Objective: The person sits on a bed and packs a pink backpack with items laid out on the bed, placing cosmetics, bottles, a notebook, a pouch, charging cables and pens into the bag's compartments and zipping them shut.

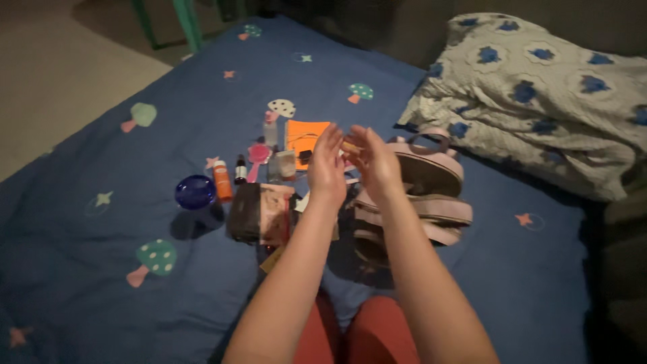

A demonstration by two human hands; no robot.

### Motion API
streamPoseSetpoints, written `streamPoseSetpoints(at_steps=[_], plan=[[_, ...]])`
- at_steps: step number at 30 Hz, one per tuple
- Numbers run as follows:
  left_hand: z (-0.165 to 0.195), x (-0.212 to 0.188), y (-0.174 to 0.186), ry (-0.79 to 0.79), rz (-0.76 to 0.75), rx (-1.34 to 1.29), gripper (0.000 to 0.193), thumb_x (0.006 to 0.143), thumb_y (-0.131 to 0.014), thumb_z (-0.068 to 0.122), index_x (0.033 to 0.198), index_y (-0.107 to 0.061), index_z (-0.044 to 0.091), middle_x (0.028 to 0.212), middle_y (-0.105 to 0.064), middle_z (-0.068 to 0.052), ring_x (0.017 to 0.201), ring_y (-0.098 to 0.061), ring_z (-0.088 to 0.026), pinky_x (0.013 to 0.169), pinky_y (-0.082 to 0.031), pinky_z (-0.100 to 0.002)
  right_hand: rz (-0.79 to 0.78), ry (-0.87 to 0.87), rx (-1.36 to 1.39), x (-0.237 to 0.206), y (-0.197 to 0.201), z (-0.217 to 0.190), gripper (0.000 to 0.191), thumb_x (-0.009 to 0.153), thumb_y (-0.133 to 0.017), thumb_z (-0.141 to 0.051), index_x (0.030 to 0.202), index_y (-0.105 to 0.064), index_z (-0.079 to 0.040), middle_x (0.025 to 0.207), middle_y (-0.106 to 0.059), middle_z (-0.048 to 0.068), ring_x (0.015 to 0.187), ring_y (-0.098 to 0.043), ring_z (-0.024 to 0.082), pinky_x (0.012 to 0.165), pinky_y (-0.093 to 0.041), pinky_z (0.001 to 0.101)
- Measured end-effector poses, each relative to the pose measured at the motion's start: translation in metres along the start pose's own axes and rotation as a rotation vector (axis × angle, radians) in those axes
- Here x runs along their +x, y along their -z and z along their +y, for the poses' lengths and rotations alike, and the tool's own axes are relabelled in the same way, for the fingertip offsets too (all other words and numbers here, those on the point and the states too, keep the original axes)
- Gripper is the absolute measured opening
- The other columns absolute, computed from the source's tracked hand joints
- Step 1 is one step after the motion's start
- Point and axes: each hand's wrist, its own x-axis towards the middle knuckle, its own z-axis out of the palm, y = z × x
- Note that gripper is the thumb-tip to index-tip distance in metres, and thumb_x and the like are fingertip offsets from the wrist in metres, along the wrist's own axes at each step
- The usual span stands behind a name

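Both of my hands are raised together above the blue bedsheet point(101, 256). My left hand point(326, 165) and my right hand point(373, 162) face each other, and a small light-coloured thing point(348, 145) shows between their fingertips; what it is and which hand holds it is unclear. Right behind my right hand lies an open pink backpack point(431, 195). Under and left of my left hand sit a dark pouch point(259, 212), an orange card point(303, 135), a pink hairbrush point(257, 156), an orange tube point(222, 180), a small dark bottle point(240, 169) and a round blue jar point(195, 191).
A pillow with blue flowers point(532, 94) lies at the back right. The bed's left edge runs along a pale floor point(60, 81), and green furniture legs point(185, 23) stand at the far end. My legs in red point(364, 334) rest at the bottom.
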Motion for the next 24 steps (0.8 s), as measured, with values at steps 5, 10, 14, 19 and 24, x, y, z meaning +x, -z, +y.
streamPoseSetpoints(at_steps=[5, 10, 14, 19, 24], plan=[[0.019, 0.021, 0.063, -0.017, 0.187, -0.053, 0.056, 0.097, -0.052, 0.037, 0.147, -0.055, 0.012, 0.150, -0.051, -0.012, 0.146, -0.039, -0.026, 0.117, -0.027, -0.042, 0.008, -0.198, 0.121, 0.035, -0.008, 0.071, 0.055, 0.101, -0.052, -0.044, 0.134, -0.057, -0.001, 0.118, -0.067, 0.014, 0.108, -0.067, 0.029, 0.094, -0.053, 0.0412], [0.024, 0.039, 0.122, -0.031, 0.331, -0.126, 0.061, 0.096, -0.058, 0.041, 0.147, -0.052, 0.010, 0.153, -0.049, -0.016, 0.146, -0.042, -0.029, 0.120, -0.028, -0.044, 0.021, -0.291, 0.165, 0.068, -0.004, 0.139, 0.053, 0.101, -0.053, -0.041, 0.133, -0.055, 0.001, 0.109, -0.063, 0.014, 0.102, -0.067, 0.032, 0.091, -0.055, 0.0450], [0.016, 0.049, 0.167, -0.039, 0.417, -0.142, 0.063, 0.094, -0.059, 0.040, 0.149, -0.052, 0.010, 0.154, -0.050, -0.017, 0.140, -0.048, -0.027, 0.115, -0.034, -0.041, 0.024, -0.386, 0.135, 0.088, -0.001, 0.182, 0.040, 0.101, -0.057, -0.030, 0.129, -0.056, -0.001, 0.106, -0.063, 0.013, 0.091, -0.067, 0.031, 0.085, -0.057, 0.0445], [0.006, 0.057, 0.201, -0.034, 0.516, -0.162, 0.063, 0.098, -0.056, 0.040, 0.154, -0.046, 0.014, 0.154, -0.048, -0.016, 0.121, -0.055, -0.027, 0.098, -0.041, -0.038, 0.112, -0.453, -0.027, 0.099, 0.000, 0.221, 0.039, 0.096, -0.056, -0.018, 0.134, -0.053, -0.012, 0.100, -0.069, 0.013, 0.081, -0.069, 0.029, 0.072, -0.059, 0.0428], [0.001, 0.062, 0.219, -0.010, 0.607, -0.132, 0.063, 0.099, -0.051, 0.041, 0.157, -0.040, 0.022, 0.155, -0.049, -0.014, 0.127, -0.055, -0.026, 0.097, -0.042, -0.034, 0.151, -0.380, -0.256, 0.110, 0.003, 0.253, 0.056, 0.089, -0.060, -0.004, 0.143, -0.047, -0.015, 0.093, -0.068, 0.016, 0.077, -0.069, 0.029, 0.066, -0.057, 0.0418]])
